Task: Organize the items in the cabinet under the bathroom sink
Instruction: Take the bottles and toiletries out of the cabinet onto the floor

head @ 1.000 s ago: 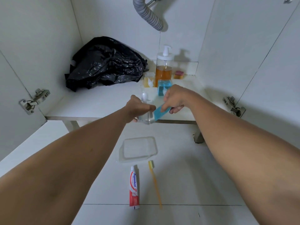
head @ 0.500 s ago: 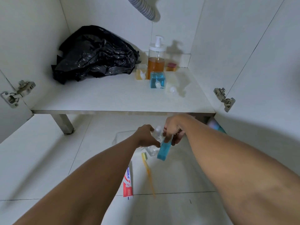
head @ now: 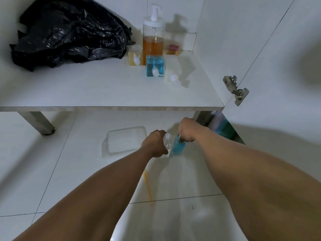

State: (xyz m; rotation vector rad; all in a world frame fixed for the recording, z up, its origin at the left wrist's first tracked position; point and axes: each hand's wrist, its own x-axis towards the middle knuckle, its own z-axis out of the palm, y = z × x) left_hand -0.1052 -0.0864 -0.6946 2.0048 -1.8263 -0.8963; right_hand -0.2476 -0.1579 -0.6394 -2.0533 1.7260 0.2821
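Head view: A person's bare arms reach over a white tiled floor in front of an open under-sink cabinet. The left grip is curled round a small clear bottle, and the right grip is closed from above on a small blue bottle that hangs tilted. The two bottles touch or nearly touch, low over the tiles and just right of a clear plastic container that lies on the floor. Whether either bottle rests on the floor cannot be told.

An orange toothbrush lies on the tiles between the forearms, its head hidden by the left arm. On the white cabinet shelf behind, a crumpled black plastic bag fills the back left. A tall pump dispenser of amber liquid stands at the back wall, with a small yellow bottle just beside it on the left and a small red-topped block on the right. A square blue bottle and a pale bottle stand in front. A metal hinge is fixed to the right wall.
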